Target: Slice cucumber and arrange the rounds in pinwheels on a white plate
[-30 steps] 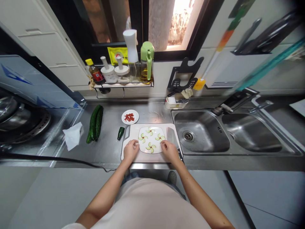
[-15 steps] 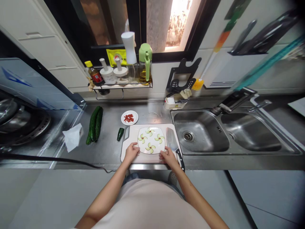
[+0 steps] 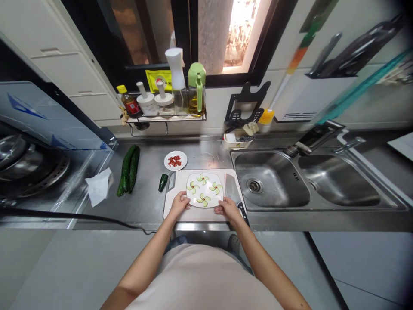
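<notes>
A white squarish plate (image 3: 204,190) lies over the pale cutting board (image 3: 193,214). On it are several pinwheels of pale green slices with small red centres. My left hand (image 3: 180,205) grips the plate's lower left edge between thumb and fingers. At the lower right edge my right hand (image 3: 227,208) pinches the rim the same way. A knife (image 3: 231,187) rests on the board to the right of the plate, its black handle past my right hand. Whether the plate touches the board cannot be made out.
Left of the board are a cucumber end (image 3: 163,182), two cucumbers (image 3: 129,170) and a crumpled tissue (image 3: 99,186). Behind it sits a small dish (image 3: 175,167) of red bits. A double sink (image 3: 272,178) is on the right; a condiment rack (image 3: 167,117) hangs behind.
Both hands still hold the plate, which has tilted or shifted very slightly. The fingers of my right hand have moved a little along the rim. The view has shifted slightly.
</notes>
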A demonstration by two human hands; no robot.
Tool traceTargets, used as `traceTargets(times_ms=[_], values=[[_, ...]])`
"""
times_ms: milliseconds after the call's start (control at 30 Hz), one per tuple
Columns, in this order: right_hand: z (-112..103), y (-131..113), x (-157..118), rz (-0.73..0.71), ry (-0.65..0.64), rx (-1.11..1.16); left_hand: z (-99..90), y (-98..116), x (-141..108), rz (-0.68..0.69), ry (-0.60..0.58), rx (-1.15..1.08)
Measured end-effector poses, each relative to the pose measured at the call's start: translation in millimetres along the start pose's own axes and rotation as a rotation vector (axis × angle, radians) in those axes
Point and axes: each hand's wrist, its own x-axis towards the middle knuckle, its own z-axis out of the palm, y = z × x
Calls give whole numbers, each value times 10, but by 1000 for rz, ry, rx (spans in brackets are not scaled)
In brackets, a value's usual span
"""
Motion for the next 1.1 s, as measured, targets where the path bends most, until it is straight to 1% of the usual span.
traceTargets(times_ms=[167, 233, 367, 500, 667, 767, 867, 1033, 1100], values=[[-35, -141, -121, -70, -41, 38, -23, 156, -214, 16, -159, -146], [-30, -193, -202, -124, -54, 42, -26, 227, -320, 29, -179, -187], [-4, -297, -382, -171, -95, 50, -36, 340, -482, 66, -171, -272], [22, -391, -562, -169, -127, 55, -69, 408, -594, 96, -171, -320], [43, -469, -752, -142, -169, 81, -121, 507, -745, 153, -209, -330], [61, -494, -824, -150, -177, 69, -120, 562, -832, 166, -221, -313], [86, -495, -864, -185, -169, 54, -93, 584, -897, 146, -215, -278], [115, -468, -870, -237, -83, 5, -57, 569, -934, 117, -173, -234], [122, -460, -852, -243, -76, -1, -52, 568, -932, 111, -166, -238]])
